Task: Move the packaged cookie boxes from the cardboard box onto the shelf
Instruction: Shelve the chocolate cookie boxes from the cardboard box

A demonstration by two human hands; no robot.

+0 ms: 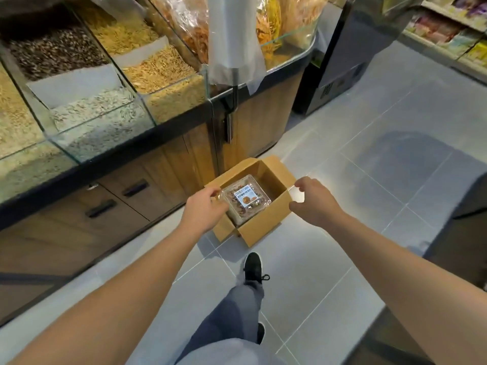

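An open brown cardboard box (274,180) sits on the tiled floor beside a wooden counter. Inside it lies a clear plastic cookie box (246,198) with a white and blue label on top. My left hand (203,209) reaches over the carton's left edge, its fingertips at the cookie box's left side. Whether they grip it I cannot tell. My right hand (313,201) hovers over the carton's right edge with fingers loosely curled and nothing in it.
A wooden counter (147,185) with glass bins of seeds and grains runs along the left. A dark cabinet (340,61) stands beyond it. Shelves of packaged goods (453,30) fill the upper right. My leg and black shoe (253,267) are just behind the carton.
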